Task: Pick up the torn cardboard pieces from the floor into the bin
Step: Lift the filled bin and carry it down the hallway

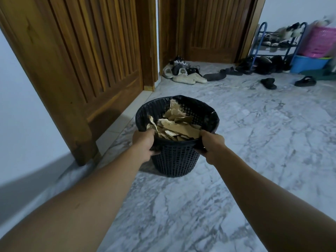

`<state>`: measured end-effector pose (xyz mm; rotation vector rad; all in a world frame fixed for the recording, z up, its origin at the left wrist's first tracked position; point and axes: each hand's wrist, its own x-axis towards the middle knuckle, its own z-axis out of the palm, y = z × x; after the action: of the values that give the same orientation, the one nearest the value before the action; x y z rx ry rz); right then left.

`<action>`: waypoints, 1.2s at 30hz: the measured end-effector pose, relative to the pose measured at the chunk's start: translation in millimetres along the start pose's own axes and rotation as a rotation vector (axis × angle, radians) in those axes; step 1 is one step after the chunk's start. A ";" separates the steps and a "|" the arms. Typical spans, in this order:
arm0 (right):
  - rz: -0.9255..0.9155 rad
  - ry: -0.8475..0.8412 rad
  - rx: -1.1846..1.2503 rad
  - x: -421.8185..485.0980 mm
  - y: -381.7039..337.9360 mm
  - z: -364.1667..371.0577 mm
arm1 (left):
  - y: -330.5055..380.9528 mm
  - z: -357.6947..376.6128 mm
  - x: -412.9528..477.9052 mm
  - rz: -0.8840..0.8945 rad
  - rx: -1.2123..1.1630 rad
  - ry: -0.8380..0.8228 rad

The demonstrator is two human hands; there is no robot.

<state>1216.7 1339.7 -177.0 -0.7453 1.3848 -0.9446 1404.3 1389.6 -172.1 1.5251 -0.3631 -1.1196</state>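
Note:
A black mesh plastic bin stands on the marble floor in the middle of the view, its mouth tipped towards me. Several torn brown cardboard pieces fill it. My left hand grips the near rim on the left side, fingers curled over the edge. My right hand grips the near rim on the right side in the same way. No cardboard pieces show on the floor around the bin.
A wooden door stands open at the left, a second door behind. Several shoes and sandals lie on the floor at the back. A shoe rack and coloured baskets stand at far right.

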 end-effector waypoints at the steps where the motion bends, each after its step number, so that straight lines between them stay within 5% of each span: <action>1: 0.007 -0.008 -0.011 -2.6 -0.6 7.2 | 1.9 0.1 2.1 -0.028 0.005 -0.004; 6: 0.121 -0.025 0.175 -38.2 -3.9 34.2 | 18.0 -12.8 -15.4 -0.251 -0.012 -0.123; 17: 0.296 0.109 0.261 -194.6 -128.0 -4.7 | 146.7 -8.6 -169.0 -0.443 0.013 0.006; 30: 0.267 0.213 0.256 -403.1 -457.7 -111.2 | 442.8 94.1 -391.4 -0.266 0.462 -0.056; 36: 0.092 0.103 -0.006 -448.5 -574.2 -195.3 | 555.4 146.8 -448.4 0.075 0.606 -0.190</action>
<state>983.1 1492.4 523.8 -0.6395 1.4993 -0.9176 1255.4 1470.1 536.7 1.9068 -0.9481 -1.1554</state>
